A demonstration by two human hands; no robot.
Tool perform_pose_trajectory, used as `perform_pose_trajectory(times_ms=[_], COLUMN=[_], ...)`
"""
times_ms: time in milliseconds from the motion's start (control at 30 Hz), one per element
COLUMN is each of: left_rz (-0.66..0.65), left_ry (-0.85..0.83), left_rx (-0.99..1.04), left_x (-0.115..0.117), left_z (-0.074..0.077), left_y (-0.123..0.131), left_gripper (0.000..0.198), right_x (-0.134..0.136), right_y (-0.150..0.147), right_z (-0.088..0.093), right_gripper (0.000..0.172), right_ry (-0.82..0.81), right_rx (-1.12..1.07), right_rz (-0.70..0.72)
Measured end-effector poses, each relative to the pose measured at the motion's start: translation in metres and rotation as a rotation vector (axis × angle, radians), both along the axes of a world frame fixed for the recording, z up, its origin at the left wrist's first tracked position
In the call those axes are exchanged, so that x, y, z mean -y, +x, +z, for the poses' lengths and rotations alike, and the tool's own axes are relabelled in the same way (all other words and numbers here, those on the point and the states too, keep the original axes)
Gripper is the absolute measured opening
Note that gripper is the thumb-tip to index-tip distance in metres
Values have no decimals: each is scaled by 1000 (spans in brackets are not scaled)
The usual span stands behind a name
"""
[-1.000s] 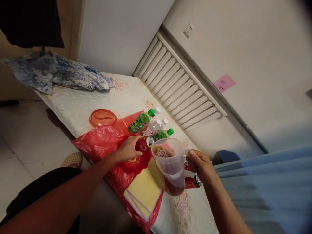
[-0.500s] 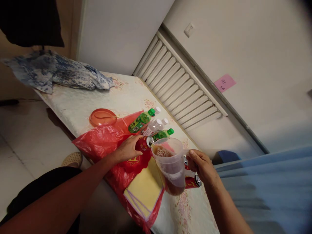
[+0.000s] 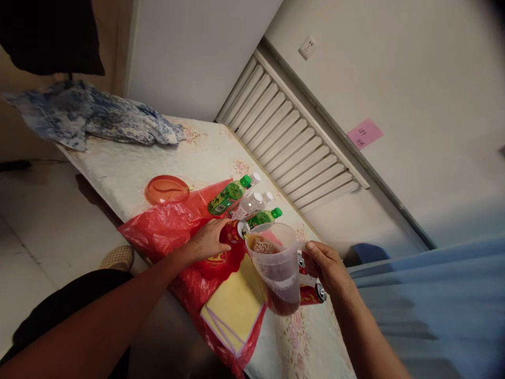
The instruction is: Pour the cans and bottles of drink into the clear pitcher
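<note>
My left hand (image 3: pixel 209 239) is wrapped round a red can (image 3: pixel 234 231), tipped with its top against the rim of a clear plastic pitcher (image 3: pixel 279 281). Liquid runs from the can into the pitcher, which holds brown liquid with foam. The fingers of my right hand (image 3: pixel 325 263) are closed on the pitcher's handle. Behind the can stand green-capped bottles (image 3: pixel 228 197) and white-capped bottles (image 3: pixel 246 206). More red cans (image 3: pixel 311 295) are partly hidden behind the pitcher. A folded yellow cloth (image 3: pixel 234 302) lies in front, on a red plastic bag (image 3: pixel 158 229).
An orange-red lid or dish (image 3: pixel 167 189) sits on the flowered table cover (image 3: pixel 126 168). A blue and white cloth (image 3: pixel 122 118) lies at the far left end. Beyond the table's far edge is a white radiator (image 3: pixel 292 131); a blue curtain (image 3: pixel 442 300) hangs at right.
</note>
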State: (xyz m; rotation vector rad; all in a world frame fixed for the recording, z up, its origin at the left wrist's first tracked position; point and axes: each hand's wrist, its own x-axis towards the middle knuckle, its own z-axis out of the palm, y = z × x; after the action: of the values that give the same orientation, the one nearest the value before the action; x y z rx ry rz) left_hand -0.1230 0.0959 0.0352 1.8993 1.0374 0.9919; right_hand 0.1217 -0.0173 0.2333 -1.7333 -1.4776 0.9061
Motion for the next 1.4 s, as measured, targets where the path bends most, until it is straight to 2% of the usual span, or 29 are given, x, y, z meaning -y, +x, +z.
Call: perform_pose_trajectory(times_ms=[1400], left_rz=[3], left_ry=[17], left_rx=[-58], left_x=[0], left_z=[1], left_y=[-1], left_gripper=[72], right_x=[-2], right_y=[-2], right_z=[1], right_gripper=[56], right_ry=[-33], right_rx=[10], right_rz=[-10])
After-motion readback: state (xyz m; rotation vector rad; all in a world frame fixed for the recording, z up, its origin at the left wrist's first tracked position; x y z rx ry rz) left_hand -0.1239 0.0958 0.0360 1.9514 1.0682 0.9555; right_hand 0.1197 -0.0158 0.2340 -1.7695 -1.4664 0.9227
